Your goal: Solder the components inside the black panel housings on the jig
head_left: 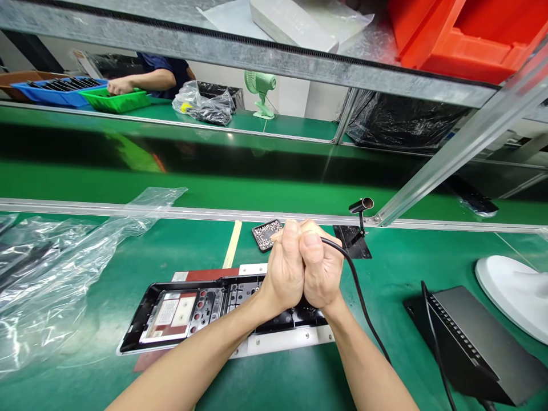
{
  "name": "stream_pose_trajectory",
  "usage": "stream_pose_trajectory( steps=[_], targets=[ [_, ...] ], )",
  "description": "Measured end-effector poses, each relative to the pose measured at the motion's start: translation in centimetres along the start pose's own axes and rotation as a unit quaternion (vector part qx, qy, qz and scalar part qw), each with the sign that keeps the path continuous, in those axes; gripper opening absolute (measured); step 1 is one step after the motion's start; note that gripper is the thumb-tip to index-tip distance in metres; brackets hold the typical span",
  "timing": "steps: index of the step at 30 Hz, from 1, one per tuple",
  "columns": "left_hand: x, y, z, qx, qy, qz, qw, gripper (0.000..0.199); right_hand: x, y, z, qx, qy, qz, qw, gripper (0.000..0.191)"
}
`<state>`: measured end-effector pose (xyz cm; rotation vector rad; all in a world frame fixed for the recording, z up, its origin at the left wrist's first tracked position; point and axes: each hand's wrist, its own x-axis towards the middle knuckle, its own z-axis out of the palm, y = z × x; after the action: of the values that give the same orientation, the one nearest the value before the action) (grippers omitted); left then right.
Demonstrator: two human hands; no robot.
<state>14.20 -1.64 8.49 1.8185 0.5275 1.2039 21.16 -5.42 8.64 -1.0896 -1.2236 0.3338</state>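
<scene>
My left hand (285, 271) and my right hand (321, 268) are pressed together, both closed around a corded tool that their fingers almost wholly hide. From the top of the grip a black cable (357, 285) curves down to the right. Beneath my hands lies a long black plastic housing (135, 319), open side up, its right part covered by my hands and forearms. It sits in a fixture with white strips (282, 341) and a reddish-brown base (209, 274). Just behind my left hand is a small black tray (257, 235) of tiny metal parts, probably screws.
Clear plastic bags (98, 245) cover the left bench. At right are a metal tube stand (362, 205), a black box-like unit (483, 337) and a white round base (514, 291). A metal shelf (257, 45) crosses overhead; beyond it, a co-worker's hand (121, 85) reaches into a green bin (124, 103).
</scene>
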Motion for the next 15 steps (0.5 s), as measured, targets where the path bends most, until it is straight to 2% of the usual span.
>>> stream_pose_trajectory(
  steps=[4, 8, 15],
  targets=[
    [0.06, 0.08, -0.18, -0.088, -0.035, 0.001, 0.995, 0.052, -0.06, 0.09, -0.02, 0.003, -0.001, 0.002, 1.0, 0.047],
    [-0.05, -0.09, -0.26, -0.091, -0.043, -0.008, 0.995, 0.052, -0.08, 0.14, -0.03, 0.003, -0.004, -0.005, 1.0, 0.045],
    [-0.25, -0.57, -0.24, -0.086, -0.031, 0.015, 0.996, 0.046, -0.02, -0.03, -0.08, -0.005, -0.007, -0.008, 1.0, 0.047]
  ],
)
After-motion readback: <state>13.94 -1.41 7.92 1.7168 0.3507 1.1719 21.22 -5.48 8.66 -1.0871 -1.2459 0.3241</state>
